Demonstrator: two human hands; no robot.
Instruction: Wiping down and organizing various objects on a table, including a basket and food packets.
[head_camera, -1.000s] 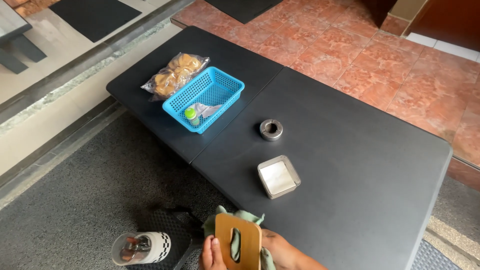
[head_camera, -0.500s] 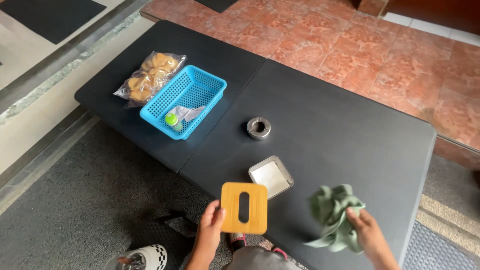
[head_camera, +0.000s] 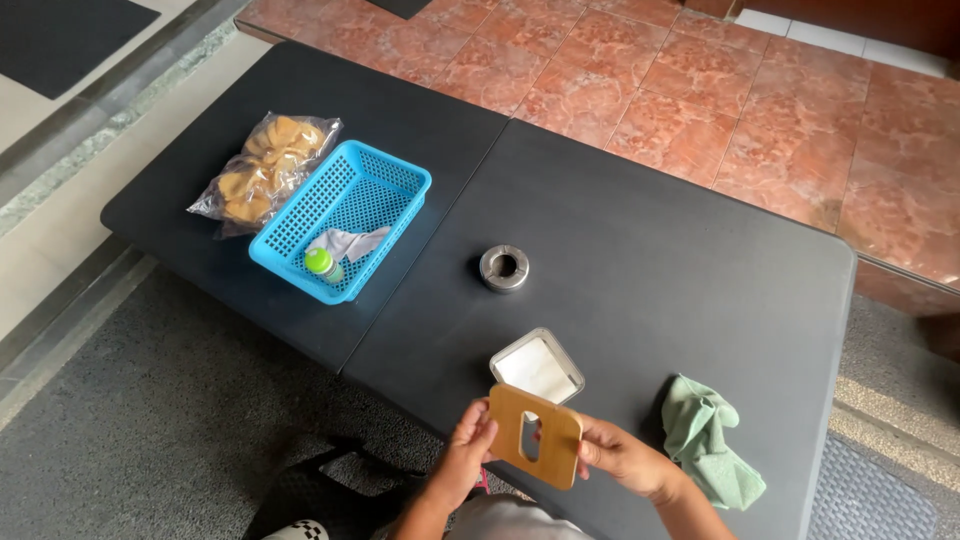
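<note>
Over the table edge, both hands (head_camera: 468, 462) (head_camera: 622, 458) pinch a slotted wooden lid (head_camera: 534, 436) (tilted) between them.

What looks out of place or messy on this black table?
Little does. The square box sits open, its slotted wooden lid held above it by the left hand and right hand. A green cloth lies crumpled near the table edge. Nothing is spilled.

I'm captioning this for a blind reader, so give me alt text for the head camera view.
Both hands, left hand and right hand, hold a wooden lid with a slot above an open tissue box on a black table. A green cloth lies right; farther off, a metal ring, blue basket, bagged snacks.
</note>
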